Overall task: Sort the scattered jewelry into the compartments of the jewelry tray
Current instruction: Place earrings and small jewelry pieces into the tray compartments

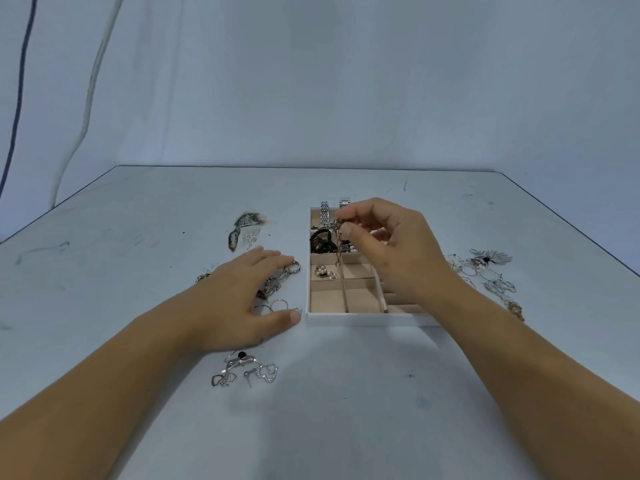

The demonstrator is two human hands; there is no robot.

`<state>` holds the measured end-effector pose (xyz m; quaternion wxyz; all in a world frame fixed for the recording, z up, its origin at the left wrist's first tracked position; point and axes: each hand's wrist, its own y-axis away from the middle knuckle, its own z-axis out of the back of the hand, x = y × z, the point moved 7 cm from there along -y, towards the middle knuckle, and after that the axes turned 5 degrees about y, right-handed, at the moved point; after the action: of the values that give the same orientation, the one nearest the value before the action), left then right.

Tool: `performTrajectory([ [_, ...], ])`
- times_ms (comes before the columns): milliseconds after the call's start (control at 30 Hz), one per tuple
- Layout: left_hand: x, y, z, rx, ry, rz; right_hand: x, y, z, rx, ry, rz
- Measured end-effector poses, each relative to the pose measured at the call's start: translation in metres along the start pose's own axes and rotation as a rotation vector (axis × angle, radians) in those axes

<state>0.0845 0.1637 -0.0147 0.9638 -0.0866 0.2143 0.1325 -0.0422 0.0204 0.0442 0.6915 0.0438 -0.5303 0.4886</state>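
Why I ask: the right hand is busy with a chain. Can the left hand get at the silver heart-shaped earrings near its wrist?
Probably yes. The left hand rests flat on the table; the silver heart-shaped earrings lie uncovered just nearer the person, nothing between.

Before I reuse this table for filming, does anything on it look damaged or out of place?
Yes. The table has a dark, burnt-looking patch left of the jewelry tray, its surface flaking. Two metal bands overhang the tray's far rim instead of lying inside.
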Motion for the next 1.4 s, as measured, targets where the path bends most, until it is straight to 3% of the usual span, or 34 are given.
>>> performTrajectory([
  [333,0.000,0.000,0.001,-0.009,0.041,-0.028,-0.016,0.004,-0.021,0.059,0.234,-0.019],
  [667,0.000,0.000,0.001,-0.008,0.048,-0.035,-0.014,0.006,-0.038,0.311,0.564,0.147],
  [1033,0.005,0.001,0.006,-0.004,0.108,0.021,-0.011,0.027,-0.046,0.465,0.619,0.205],
  [1200,0.027,0.003,0.047,-0.193,0.349,0.144,0.003,0.024,-0.037,0.388,0.566,0.204],
  [1400,0.039,0.017,0.086,-0.253,0.164,0.170,0.025,0.014,-0.050,0.432,0.581,0.178],
])
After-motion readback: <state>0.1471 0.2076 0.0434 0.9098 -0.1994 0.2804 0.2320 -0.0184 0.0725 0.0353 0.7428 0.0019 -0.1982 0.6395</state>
